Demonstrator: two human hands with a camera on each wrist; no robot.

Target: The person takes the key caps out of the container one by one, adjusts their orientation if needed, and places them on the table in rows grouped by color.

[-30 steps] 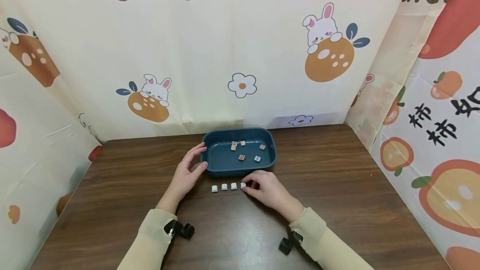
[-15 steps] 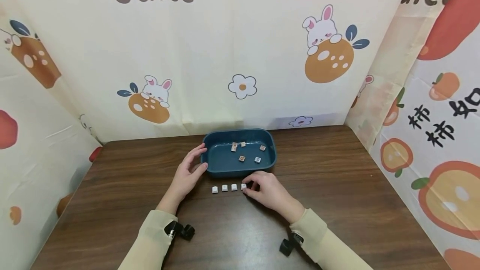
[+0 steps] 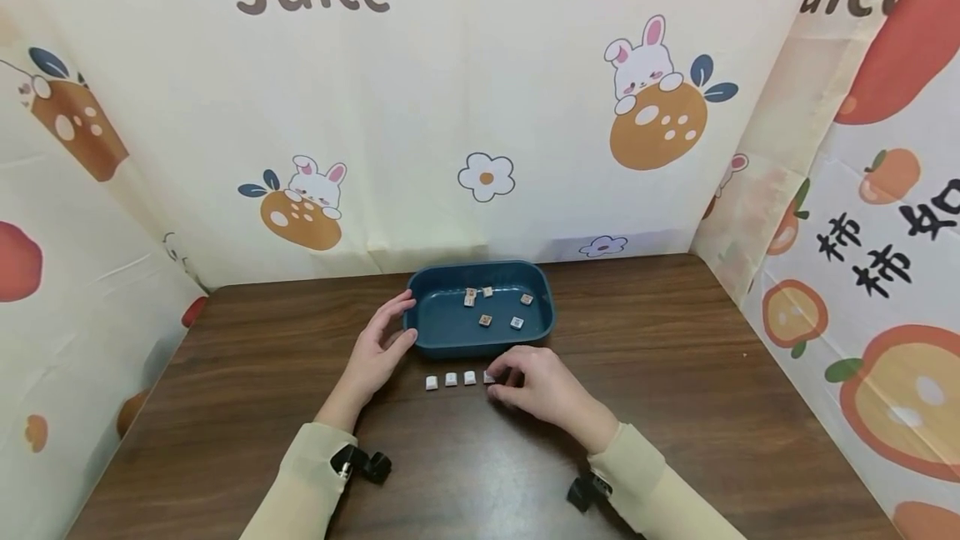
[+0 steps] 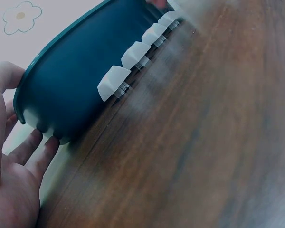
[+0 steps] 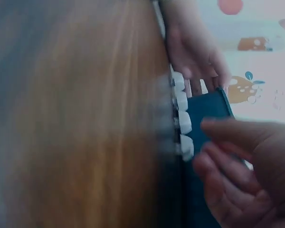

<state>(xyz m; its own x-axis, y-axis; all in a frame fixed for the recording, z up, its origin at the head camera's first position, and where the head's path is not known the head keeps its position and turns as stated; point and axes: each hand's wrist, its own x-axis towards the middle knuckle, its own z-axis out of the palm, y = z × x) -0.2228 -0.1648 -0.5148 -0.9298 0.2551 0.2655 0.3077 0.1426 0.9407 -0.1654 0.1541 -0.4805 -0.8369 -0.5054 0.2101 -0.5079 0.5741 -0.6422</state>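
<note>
Four-sided white keycaps stand in a short row on the table, the leftmost keycap [image 3: 431,382] lying nearest my left hand [image 3: 370,361]. That hand rests its spread fingers against the left end of a dark teal tray [image 3: 457,352]. My right hand [image 3: 546,384] is at the row's other end, thumb and index finger parted beside the rightmost keycap [image 5: 186,147]. In the head view its fingertips partly cover this keycap; the right wrist view shows a gap between them and it. Small keycaps with printed marks, one of them orange-brown [image 3: 485,321], lie loose inside the tray.
The brown wooden table [image 3: 645,323] reaches back to a printed curtain [image 3: 420,107], close behind the tray. Another printed cloth [image 3: 862,290] hangs along the right side. A small black camera [image 3: 377,467] sits at the left wrist.
My right thumb and index finger have parted from the rightmost keycap, and the hand has shifted slightly right. My left hand stays at the tray. The head view has tilted a little.
</note>
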